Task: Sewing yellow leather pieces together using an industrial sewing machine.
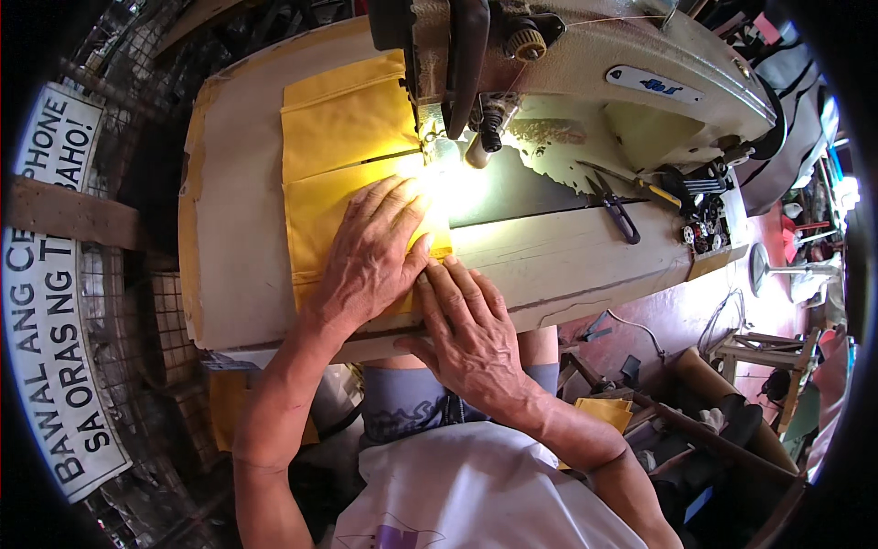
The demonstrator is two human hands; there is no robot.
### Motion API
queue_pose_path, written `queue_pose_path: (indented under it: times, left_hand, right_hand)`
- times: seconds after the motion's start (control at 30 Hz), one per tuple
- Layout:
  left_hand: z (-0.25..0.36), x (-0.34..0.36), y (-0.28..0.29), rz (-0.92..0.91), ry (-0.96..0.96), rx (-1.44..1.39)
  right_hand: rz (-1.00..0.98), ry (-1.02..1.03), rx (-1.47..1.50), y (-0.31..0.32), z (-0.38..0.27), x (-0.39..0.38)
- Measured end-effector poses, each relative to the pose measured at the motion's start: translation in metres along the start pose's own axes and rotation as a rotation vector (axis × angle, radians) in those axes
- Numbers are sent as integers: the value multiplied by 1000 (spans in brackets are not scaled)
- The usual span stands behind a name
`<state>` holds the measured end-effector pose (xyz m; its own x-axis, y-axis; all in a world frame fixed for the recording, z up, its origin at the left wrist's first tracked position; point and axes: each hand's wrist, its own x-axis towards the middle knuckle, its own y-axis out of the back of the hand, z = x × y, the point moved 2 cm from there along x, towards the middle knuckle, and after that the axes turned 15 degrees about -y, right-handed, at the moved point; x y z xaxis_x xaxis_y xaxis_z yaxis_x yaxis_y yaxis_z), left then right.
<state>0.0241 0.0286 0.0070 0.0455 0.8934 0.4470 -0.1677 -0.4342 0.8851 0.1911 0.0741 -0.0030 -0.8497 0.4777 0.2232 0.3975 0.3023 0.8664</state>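
A yellow fabric piece (334,215) lies on the sewing table, its right side close to the presser foot of a sewing machine (585,46). My left hand (370,247) rests flat on this fabric, fingers stretched toward the brightly lit needle area. Lower and to the right, my right hand (471,329) has its fingers extended, their tips at the fabric's near right corner and its thumb apart by the table edge. Another yellow panel (343,128) lies beyond, with a dark narrow gap between the two. Glare hides the stitching spot.
Dark-handled scissors (615,212), a yellow-handled tool (657,192) and several metal bobbins (702,236) lie on the right of the table (549,247). More yellow fabric (604,414) sits low at the right, by wooden bars. A lettered sign (69,366) and wire mesh stand left.
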Motion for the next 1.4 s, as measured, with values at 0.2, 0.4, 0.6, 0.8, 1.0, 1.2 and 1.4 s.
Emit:
queue_pose_path:
  times: [0.2,0.4,0.6,0.8,1.0,1.2,1.4]
  left_hand:
    - [-20,7,-5,13,27,-47]
    - [-24,8,-7,-5,14,-26]
    - [-22,7,-6,16,4,-8]
    - [-33,12,-5,17,2,2]
    - [-54,18,-10,-33,35,10]
    - [-63,25,-5,-54,-13,69]
    - [-39,13,4,42,-203,-57]
  right_hand:
    - [-20,-8,-24,-2,2,19]
    - [6,7,40,8,6,21]
    - [-64,55,66,17,11,10]
    - [-47,102,41,16,15,28]
    - [-49,121,33,12,21,48]
    - [-81,132,196,25,53,83]
    - [-202,345,104,34,75,127]
